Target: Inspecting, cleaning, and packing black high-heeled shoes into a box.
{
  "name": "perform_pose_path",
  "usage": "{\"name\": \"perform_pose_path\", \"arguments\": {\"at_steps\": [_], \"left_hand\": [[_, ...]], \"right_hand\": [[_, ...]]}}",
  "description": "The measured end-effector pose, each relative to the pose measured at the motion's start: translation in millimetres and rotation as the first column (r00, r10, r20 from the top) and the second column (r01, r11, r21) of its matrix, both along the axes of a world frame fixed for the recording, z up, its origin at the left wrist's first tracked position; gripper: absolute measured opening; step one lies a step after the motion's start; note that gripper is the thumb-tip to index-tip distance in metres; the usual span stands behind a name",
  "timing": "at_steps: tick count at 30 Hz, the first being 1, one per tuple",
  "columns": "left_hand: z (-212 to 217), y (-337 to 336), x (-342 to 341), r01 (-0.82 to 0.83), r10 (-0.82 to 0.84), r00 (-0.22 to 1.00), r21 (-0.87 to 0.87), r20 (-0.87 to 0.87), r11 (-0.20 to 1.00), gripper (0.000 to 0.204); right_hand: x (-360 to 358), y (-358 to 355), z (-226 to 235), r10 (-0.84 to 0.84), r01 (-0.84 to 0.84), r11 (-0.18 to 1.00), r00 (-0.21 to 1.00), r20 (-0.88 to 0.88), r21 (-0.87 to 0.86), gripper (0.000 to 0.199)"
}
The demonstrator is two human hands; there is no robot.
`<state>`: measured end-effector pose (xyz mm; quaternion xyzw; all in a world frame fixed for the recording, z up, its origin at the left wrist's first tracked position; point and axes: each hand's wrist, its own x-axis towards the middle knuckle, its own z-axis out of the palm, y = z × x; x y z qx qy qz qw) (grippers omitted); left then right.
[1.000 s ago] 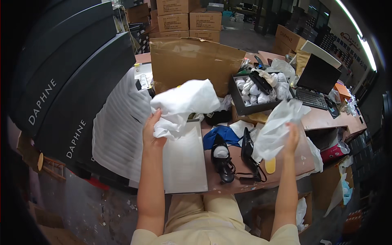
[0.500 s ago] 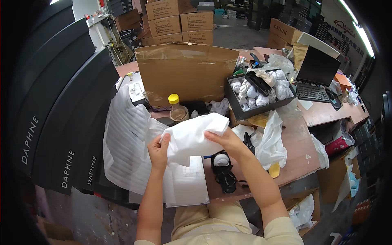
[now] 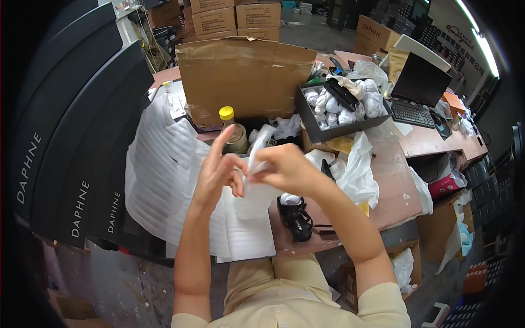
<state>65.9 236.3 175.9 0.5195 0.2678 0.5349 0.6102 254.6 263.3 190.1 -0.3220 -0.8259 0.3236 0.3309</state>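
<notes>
Both my hands meet over the table's front edge around a piece of white tissue paper. My left hand grips its left side, index finger pointing up. My right hand pinches the top of the paper, which hangs crumpled below the fingers. Under the paper lie white foam sheets. A black shoe stuffed with white paper sits on the table just right of my hands.
A large brown cardboard box stands behind, with a yellow-capped bottle before it. A dark tray holds several paper wads. White plastic bag, laptop to the right. Black boxes stacked left.
My hands came together from wide apart. The right hand dropped the plastic bag and joined the left on the tissue paper, which is now squeezed much smaller.
</notes>
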Motion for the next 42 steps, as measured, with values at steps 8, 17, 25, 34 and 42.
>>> {"name": "perform_pose_path", "arguments": {"at_steps": [8, 17, 25, 34, 42], "left_hand": [[0.2, 5.6, 0.7, 0.021, -0.039, 0.985, -0.107, -0.171, 0.994, 0.048], [-7.7, -20.2, 20.6, -0.284, 0.352, 0.9, 0.266, -0.256, 0.921, 0.057], [-11.7, -50.5, 2.7, -0.337, 0.573, 0.446, 0.464, -0.688, 0.819, 0.071], [4.6, -7.8, -1.5, -0.47, 0.688, 0.461, 0.503, -0.561, 0.725, 0.032], [3.0, 2.9, 9.7, -0.525, 0.615, 0.684, -0.322, 0.392, 0.788, 0.028]], "right_hand": [[6.6, 9.6, -11.6, 0.159, -0.253, 0.789, 0.964, -0.212, -0.56, 0.034], [9.5, -7.4, -11.5, 0.015, -0.151, 0.827, 0.969, -0.246, -0.542, 0.016], [25.5, -14.2, -7.3, -0.432, 0.469, 0.877, 0.665, -0.609, -0.109, 0.012], [17.6, -62.4, 30.0, 0.02, 0.132, 0.885, 0.948, -0.318, 0.446, 0.011], [110.2, -80.3, -141.7, -0.346, 0.366, 0.931, 0.874, 0.342, 0.008, 0.029]]}}
